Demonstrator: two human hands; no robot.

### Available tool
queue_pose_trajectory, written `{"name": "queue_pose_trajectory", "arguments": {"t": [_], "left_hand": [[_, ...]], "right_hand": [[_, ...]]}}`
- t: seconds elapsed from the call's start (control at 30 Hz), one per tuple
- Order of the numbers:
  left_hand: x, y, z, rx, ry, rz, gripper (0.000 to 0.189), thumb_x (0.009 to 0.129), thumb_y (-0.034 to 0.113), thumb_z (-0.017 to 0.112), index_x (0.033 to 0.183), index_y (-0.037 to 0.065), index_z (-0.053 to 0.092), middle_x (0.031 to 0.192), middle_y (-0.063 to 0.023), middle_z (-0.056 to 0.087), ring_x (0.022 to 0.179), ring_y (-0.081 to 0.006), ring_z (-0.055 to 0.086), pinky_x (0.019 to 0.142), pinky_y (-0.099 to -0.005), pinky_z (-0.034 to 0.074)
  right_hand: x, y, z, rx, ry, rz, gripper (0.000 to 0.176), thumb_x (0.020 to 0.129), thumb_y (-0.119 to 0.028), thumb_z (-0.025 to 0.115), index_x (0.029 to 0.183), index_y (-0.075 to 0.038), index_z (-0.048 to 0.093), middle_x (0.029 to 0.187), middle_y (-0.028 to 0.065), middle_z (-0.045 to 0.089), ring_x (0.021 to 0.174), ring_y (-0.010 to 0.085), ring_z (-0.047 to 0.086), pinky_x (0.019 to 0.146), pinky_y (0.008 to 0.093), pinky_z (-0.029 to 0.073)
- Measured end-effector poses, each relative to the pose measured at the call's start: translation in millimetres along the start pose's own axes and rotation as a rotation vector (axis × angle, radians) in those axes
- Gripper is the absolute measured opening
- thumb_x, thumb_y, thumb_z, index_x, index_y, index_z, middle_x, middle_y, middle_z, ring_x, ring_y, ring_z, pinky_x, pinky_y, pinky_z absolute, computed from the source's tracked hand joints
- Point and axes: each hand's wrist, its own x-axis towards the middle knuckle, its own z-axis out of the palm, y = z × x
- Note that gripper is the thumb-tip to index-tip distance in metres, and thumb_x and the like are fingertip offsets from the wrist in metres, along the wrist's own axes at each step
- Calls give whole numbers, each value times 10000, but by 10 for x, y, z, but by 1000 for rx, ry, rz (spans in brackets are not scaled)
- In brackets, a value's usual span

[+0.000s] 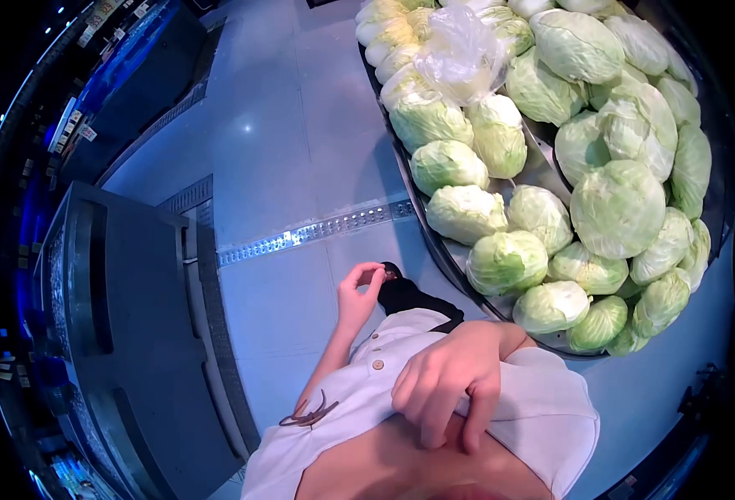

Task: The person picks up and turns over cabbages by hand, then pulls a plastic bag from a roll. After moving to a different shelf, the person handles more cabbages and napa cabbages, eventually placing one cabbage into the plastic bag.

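Note:
Low in front of my body hangs my left hand (pixel 361 287), its fingers curled round until their tips come close to the thumb, with nothing showing inside the curl. My right hand (pixel 455 383) is up at my chest, palm toward me, fingers bent and the thumb held apart. It overlaps the neckline of my white buttoned shirt (pixel 542 400); no object shows in it. A thin brown cord (pixel 311 412) lies on the shirt's left side. Nearest ahead to the right are heaped green cabbages (pixel 507 262) on a dark-rimmed display stand (pixel 434 250).
A crumpled clear plastic bag (pixel 461 52) lies over cabbages at the back of the stand. Paler yellowish vegetables (pixel 384 33) line its far left edge. Dark display cases (pixel 142 333) stand to the left. A metal drain strip (pixel 326 227) crosses the grey tiled floor (pixel 301 108).

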Motion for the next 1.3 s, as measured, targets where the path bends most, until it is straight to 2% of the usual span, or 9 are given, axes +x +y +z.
{"name": "queue_pose_trajectory", "arguments": {"t": [0.07, 0.23, 0.3, 0.53, 0.73, 0.87, 0.97, 1.13, 1.3], "left_hand": [[582, 134, -208, 62, -13, -22, 97, 908, 78, 639, 980, 22, 672, 836, -48, 710, 788, -111, 676, 746, -257, 519], [1517, 39, -449, 47, -103, -1, 102, 917, 89, 630, 979, 18, 669, 826, -45, 695, 764, -110, 668, 736, -250, 520], [1799, -80, -468, 22, -182, -39, 107, 925, 85, 625, 992, 9, 661, 846, -49, 687, 786, -109, 658, 749, -251, 519], [2620, -263, -398, 12, -586, -76, 149, 924, 101, 632, 1018, -9, 665, 894, -67, 695, 833, -118, 666, 769, -254, 526], [3678, -58, -992, 233, -1015, 111, 207, 897, 149, 647, 1058, 19, 669, 984, -126, 700, 848, -202, 684, 796, -304, 526], [4439, -101, -1475, 198, -993, 43, 183, 899, 146, 642, 1032, 27, 684, 948, -110, 712, 863, -177, 684, 802, -301, 528], [4940, -183, -1704, 145, -939, -13, 170, 903, 159, 652, 1015, 38, 694, 932, -64, 714, 874, -141, 673, 815, -305, 525], [5638, -27, -1726, -144, -1019, -126, 320, 922, 202, 652, 1168, 4, 602, 1069, -132, 673, 960, -191, 663, 860, -316, 517], [6446, 66, -1390, -783, -1200, -321, 697, 929, 374, 622, 1475, 90, 295, 1415, -183, 446, 1243, -303, 509, 977, -431, 456]], "right_hand": [[21, 48, -619, -65, -88, -37, 202, 845, -180, 737, 851, 4, 655, 748, 54, 561, 719, 245, 523, 655, 352, 420], [-197, -192, -1321, -392, 950, 264, 118, 846, -104, 684, 913, -16, 644, 852, 34, 604, 776, 162, 582, 739, 314, 455], [-258, -101, -1664, -751, 1407, 442, 298, 860, -84, 684, 1129, -29, 568, 827, -10, 596, 771, 89, 559, 775, 265, 445], [-859, 35, -2800, -1650, 2010, 939, 762, 825, -281, 746, 1404, -39, 315, 620, 64, 563, 550, 215, 577, 560, 334, 478], [-1095, 154, -3373, -1844, 2307, 909, 358, 847, -182, 708, 1114, -14, 540, 618, 38, 559, 547, 193, 544, 578, 321, 466], [-457, 170, -3508, -2080, 2165, 291, 115, 876, -68, 646, 934, -2, 571, 753, 7, 563, 715, 105, 520, 689, 246, 434], [81, 306, -3597, -1794, 2114, -75, 103, 867, -33, 645, 911, -21, 552, 868, -7, 524, 834, 79, 480, 748, 221, 409], [405, 386, -4253, -1712, 1808, -207, 211, 904, -165, 641, 775, -12, 574, 711, 4, 535, 650, 66, 500, 555, 211, 395], [235, 437, -5287, -1600, 1775, -170, 297, 908, -178, 650, 675, -2, 594, 732, 50, 612, 779, 148, 547, 665, 252, 417]]}}
